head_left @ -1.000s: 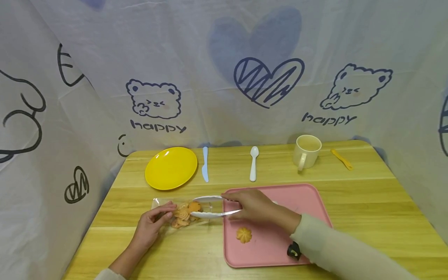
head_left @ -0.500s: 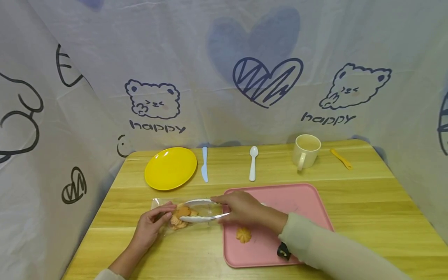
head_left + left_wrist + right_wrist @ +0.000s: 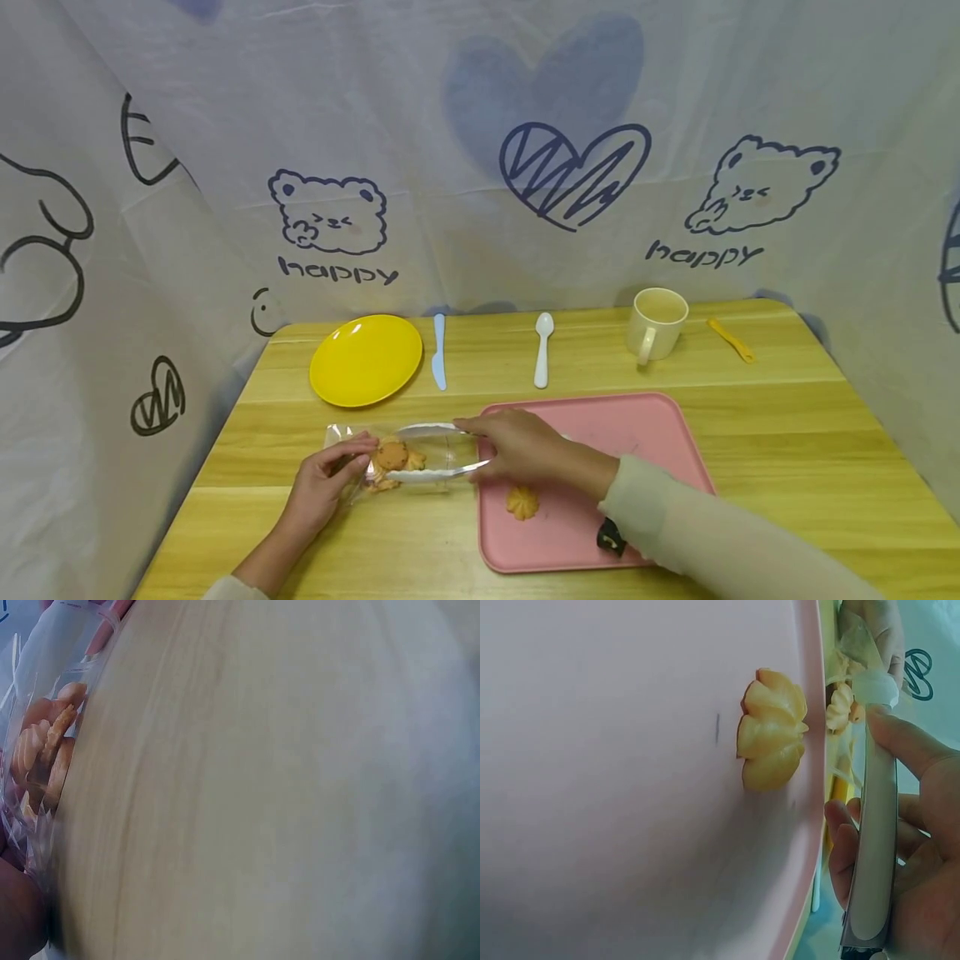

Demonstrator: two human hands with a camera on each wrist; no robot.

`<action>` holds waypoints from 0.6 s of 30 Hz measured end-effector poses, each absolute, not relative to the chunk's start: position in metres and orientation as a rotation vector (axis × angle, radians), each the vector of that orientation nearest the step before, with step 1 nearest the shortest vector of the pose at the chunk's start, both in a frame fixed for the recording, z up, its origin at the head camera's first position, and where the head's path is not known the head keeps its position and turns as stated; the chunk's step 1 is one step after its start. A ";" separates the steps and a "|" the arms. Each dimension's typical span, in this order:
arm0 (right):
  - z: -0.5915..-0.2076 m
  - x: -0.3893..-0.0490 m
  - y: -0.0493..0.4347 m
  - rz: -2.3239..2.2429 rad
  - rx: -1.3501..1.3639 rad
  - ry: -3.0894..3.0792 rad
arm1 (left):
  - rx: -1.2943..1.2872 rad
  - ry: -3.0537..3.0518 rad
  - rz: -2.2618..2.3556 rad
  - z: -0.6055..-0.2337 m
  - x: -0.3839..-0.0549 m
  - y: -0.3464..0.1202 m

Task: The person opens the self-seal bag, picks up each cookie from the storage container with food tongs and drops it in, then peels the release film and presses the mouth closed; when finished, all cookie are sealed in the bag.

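My left hand (image 3: 318, 492) pinches the closed end of a clear plastic bag (image 3: 337, 431) lying on the table. Several cookies (image 3: 392, 455) sit in that end, among them a round speckled one; the left wrist view shows the stacked cookies (image 3: 49, 742) at its left edge. My right hand (image 3: 521, 446) grips metal tongs (image 3: 427, 476) with white tips, thumb on one arm and fingers on the other. The spread tips reach into the bag on either side of the cookies. On the pink tray (image 3: 570, 542) rests a flower-shaped cookie (image 3: 522, 503), below my right hand.
Along the back stand a yellow plate (image 3: 366, 361), a light blue knife (image 3: 439, 352), a white spoon (image 3: 542, 350), a cream mug (image 3: 657, 323) and a small orange-yellow utensil (image 3: 731, 340). A printed cloth (image 3: 480, 275) hangs behind the table.
My right hand and the tongs have moved left, deeper into the bag. The round cookie has shifted left with the tips, which now stand slightly wider. My left hand stays put.
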State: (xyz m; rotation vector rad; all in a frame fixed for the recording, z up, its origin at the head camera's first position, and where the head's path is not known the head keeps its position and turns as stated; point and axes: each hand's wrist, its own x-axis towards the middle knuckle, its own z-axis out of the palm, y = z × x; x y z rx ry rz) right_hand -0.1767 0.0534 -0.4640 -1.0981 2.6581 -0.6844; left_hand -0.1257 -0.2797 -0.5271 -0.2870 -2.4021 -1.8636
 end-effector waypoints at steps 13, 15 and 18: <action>-0.463 -0.168 0.090 -0.764 -1.045 2.669 | -0.311 -2.379 -1.898 -0.527 -0.126 -0.280; -0.462 -0.165 0.097 -0.781 -1.005 2.665 | -0.317 -2.369 -1.915 -0.528 -0.126 -0.280; -0.462 -0.161 0.107 -0.806 -0.962 2.656 | -0.322 -2.362 -1.924 -0.528 -0.126 -0.281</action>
